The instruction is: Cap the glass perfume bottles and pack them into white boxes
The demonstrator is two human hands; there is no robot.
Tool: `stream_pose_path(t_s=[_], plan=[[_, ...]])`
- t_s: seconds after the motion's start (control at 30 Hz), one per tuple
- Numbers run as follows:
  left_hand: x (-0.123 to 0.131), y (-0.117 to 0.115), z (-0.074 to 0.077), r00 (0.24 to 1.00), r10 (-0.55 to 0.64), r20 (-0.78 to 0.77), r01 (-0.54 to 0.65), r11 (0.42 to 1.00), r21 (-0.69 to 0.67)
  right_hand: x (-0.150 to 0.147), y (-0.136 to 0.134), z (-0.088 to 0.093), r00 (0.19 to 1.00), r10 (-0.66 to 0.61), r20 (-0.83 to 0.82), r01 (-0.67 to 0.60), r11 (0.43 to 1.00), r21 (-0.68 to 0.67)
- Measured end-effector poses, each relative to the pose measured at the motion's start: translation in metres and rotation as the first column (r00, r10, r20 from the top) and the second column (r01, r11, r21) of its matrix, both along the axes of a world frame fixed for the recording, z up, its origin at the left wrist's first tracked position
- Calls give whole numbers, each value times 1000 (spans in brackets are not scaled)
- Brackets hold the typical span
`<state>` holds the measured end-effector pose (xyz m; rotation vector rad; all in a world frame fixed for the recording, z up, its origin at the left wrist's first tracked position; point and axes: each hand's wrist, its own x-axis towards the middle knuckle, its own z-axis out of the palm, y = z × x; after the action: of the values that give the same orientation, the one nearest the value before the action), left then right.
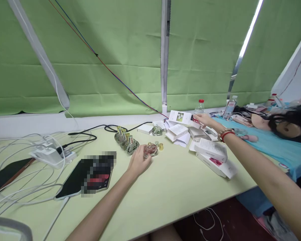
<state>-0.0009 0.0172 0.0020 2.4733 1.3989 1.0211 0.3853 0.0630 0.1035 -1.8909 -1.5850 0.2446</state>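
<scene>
The left hand (138,161) holds one round bottle (152,151). One gold cap (161,146) stands right of that hand; bottles (130,148) behind it overlap, hard to count. I can't tell what the right hand (202,119) grips.

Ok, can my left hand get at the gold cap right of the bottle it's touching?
Probably yes: the gold cap sits uncovered on the table. The glass bottle at your left hand lies between them, but the near side looks free.

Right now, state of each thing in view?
Round glass bottle: held by left hand
Right hand: at white boxes, grip unclear
Bottle row: lined up, gold tops on
Gold cap: loose
Front box: flap open
Red-capped bottle: upright, closed
Power strip: black plug inserted
Phone: flat, partly pixelated
</scene>
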Motion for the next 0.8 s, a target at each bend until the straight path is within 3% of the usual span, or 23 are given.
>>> stream_pose_path(t_s=[0.13, 0.23, 0.37, 0.53, 0.8], plan=[[2, -1, 2, 1000, -4, 2, 4, 1000, -4, 34, -12, -13, 901, -299, 315, 299, 953, 48], [2, -1, 2, 1000, 7, 0, -7, 1000, -13, 60, -23, -38, 858, -365, 361, 414, 908, -68], [2, -1, 1, 1000, 5, -3, -5, 1000, -26, 80, -33, -70, 901, -391, 185, 425, 883, -202], [3, -2, 1, 1000, -1, 10, 1, 999, -36, 86, -30, -72, 889, -458, 13, 453, 873, -179], [2, -2, 0, 1000, 9, 10, -9, 1000, -27, 67, -27, -77, 910, -395, 124, 413, 857, -309]])
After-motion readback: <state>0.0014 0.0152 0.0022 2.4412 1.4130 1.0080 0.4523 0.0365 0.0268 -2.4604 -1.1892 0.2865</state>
